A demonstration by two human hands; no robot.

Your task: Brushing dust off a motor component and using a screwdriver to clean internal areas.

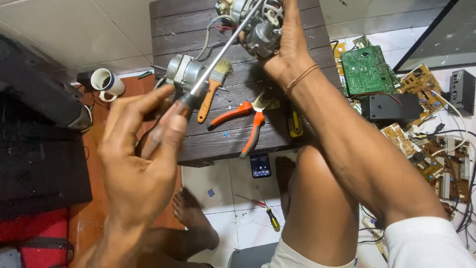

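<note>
My left hand (141,164) is pinched around the dark handle of a long screwdriver (218,57), thumb and fingertips closed on the grip near the middle of the scene. The steel shaft runs away from that hand up and to the right, its long axis a straight diagonal from the handle toward the far edge of the dark wooden table (168,34), and its tip ends in the small electric motor (258,22).

My right hand (287,44) is wrapped around that motor at the far edge, fingers clenched on its metal housing, my forearm slanting down to the right toward my white sleeve. So the motor lies far and to the right of my left hand, and my right hand is the one on it; the left reaches it only through the shaft.

Just under the shaft a second grey motor part (183,72) lies on the table, beside a paintbrush (213,87) with an orange handle. Nearer me lie orange-handled pliers (245,121). A white mug (106,82) stands on the left, off the table. On the right, circuit boards (367,69) are spread over the tiled floor, and a small yellow screwdriver (270,218) lies on the floor near my feet.
</note>
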